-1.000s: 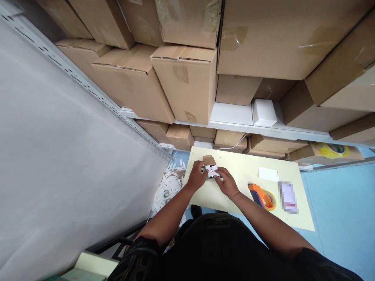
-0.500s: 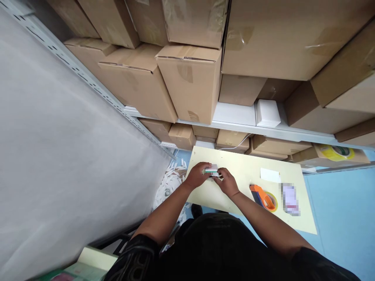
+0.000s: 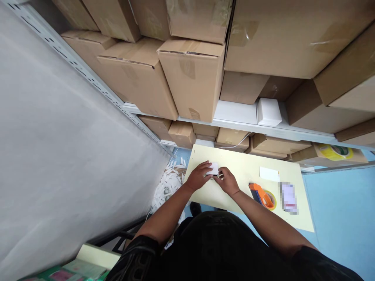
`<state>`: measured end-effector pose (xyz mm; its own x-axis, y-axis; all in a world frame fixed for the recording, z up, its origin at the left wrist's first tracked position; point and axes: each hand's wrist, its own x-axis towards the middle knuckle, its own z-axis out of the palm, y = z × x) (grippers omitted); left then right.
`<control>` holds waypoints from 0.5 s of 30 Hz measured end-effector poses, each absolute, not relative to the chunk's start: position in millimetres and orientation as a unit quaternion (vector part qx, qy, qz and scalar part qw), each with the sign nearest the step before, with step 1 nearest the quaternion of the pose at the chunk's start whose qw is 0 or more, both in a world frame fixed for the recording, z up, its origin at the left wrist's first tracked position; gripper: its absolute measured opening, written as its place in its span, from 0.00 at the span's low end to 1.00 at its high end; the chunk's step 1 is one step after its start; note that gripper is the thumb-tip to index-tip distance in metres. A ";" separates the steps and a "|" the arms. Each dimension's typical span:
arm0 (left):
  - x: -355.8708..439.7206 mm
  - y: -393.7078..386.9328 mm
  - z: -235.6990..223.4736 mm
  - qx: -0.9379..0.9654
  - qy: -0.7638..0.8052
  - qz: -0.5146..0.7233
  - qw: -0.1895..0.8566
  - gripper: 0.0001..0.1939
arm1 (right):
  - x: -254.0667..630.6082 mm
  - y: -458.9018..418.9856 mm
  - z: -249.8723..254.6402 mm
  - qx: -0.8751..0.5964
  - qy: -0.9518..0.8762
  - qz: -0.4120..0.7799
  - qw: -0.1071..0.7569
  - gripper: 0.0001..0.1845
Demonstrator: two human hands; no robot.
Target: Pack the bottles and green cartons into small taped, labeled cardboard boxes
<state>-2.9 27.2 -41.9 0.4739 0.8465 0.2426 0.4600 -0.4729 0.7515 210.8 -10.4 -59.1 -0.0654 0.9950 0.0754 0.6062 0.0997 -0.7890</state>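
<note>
1. Small white-topped box [image 3: 214, 168] is sitting at the left end of the pale table [image 3: 243, 168], roughly midway between far and near edges; both hands are working at it.
2. Left hand [image 3: 199, 176] is gripping the box from the left edge's side; fingers are lying over the white top, thumb is staying low along the near side; hand is closed down to the box's size.
3. Right hand [image 3: 227, 181] is meeting the box's right side; thumb and forefinger are curling toward each other with a narrow gap; cannot tell whether they are pinching the box or just touching.
4. Orange tape dispenser [image 3: 262, 196] is lying right of the right hand, nearer the table's near edge than the far one; white card [image 3: 269, 173] is lying toward the far-right corner; a pixelated flat item [image 3: 289, 198] is lying close to the right edge.
5. Beyond the far edge, shelving [image 3: 234, 113] is carrying cartons [image 3: 190, 80] and a white box [image 3: 268, 112]; white paper strips [image 3: 165, 189] are piling on the floor past the left edge.
</note>
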 end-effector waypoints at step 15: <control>-10.1 13.8 -36.3 0.826 0.391 0.277 0.298 0.13 | 224.2 -16.6 -50.3 -0.521 -0.774 0.217 0.288 0.17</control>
<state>-10.1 13.8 -36.3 0.5408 0.8108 0.2239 0.4806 -0.5163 0.7089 224.2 -16.6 -50.3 -0.2918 0.9308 0.2201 0.6809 0.3638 -0.6356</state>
